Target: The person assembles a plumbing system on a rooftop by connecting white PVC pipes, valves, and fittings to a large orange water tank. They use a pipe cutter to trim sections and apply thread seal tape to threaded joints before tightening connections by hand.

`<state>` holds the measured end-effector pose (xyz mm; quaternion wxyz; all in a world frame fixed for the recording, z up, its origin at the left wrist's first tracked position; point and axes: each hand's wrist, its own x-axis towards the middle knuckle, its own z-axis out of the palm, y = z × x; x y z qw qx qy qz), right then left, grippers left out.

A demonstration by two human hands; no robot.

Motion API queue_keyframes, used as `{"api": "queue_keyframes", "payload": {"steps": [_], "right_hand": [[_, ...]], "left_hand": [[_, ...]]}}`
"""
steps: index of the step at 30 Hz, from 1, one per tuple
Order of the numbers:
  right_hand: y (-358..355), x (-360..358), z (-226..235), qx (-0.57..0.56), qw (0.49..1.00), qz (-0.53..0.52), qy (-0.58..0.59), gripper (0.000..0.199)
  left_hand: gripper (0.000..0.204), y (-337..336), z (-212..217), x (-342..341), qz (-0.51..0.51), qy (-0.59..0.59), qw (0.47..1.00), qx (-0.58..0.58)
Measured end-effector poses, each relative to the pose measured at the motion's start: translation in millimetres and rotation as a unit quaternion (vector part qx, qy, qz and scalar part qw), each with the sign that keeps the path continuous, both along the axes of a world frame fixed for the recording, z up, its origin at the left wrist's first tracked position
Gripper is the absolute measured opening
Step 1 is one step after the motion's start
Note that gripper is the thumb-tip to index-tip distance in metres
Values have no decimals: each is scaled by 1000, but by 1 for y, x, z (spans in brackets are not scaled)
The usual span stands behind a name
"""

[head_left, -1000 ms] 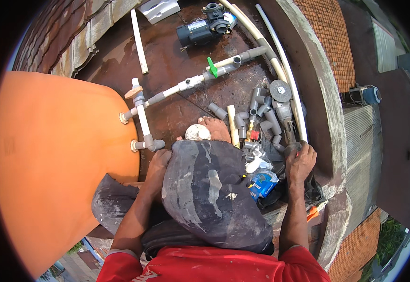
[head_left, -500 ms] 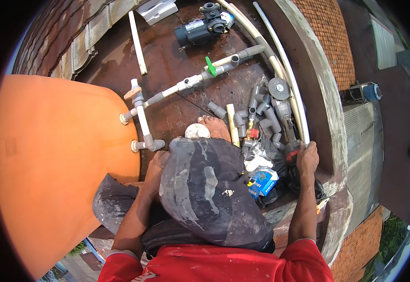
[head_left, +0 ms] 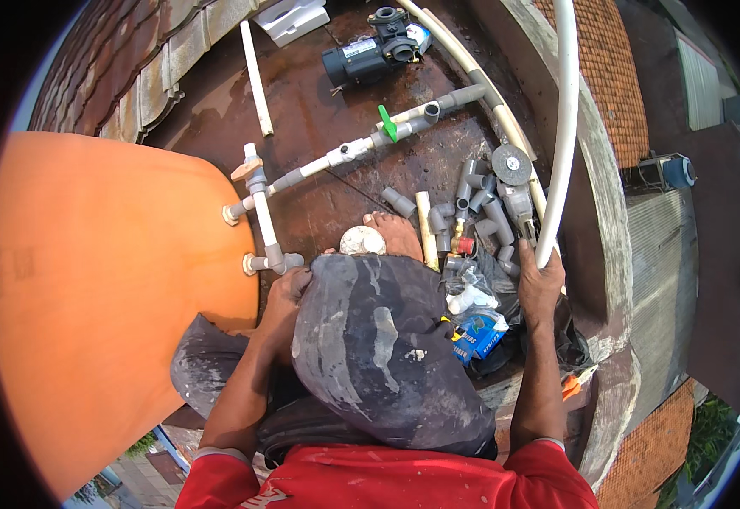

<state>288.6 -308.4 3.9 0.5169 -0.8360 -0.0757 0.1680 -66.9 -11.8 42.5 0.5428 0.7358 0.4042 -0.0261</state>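
The white pipe (head_left: 567, 93), lying low 1 second ago, now rises ahead of my right hand (head_left: 541, 280), which pinches its near end, so it seems free to steer, while my left hand (head_left: 286, 290), its hold unclear, rests by my knee (head_left: 344, 297).

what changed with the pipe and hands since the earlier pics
The long white pipe, which lay beside the low wall, is now raised in the right hand, its far end swung up and rightward past the picture's top edge. The left hand stayed by the knee; the grinder and pump stayed put.
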Motion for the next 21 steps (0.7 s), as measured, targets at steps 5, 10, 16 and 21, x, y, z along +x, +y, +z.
{"api": "queue_keyframes", "payload": {"steps": [5, 10, 16, 21], "right_hand": [[95, -27, 40, 160, 983, 68, -64, 25], [189, -62, 89, 241, 947, 173, -124, 32], [201, -54, 32, 240, 930, 265, -82, 26], [189, -49, -22, 78, 948, 302, -66, 24]], "left_hand": [[44, 26, 112, 130, 23, -184, 974, -133], [51, 10, 172, 246, -21, -410, 900, -148], [43, 14, 192, 260, 63, -470, 880, -25], [38, 19, 187, 256, 57, -494, 868, 23]]}}
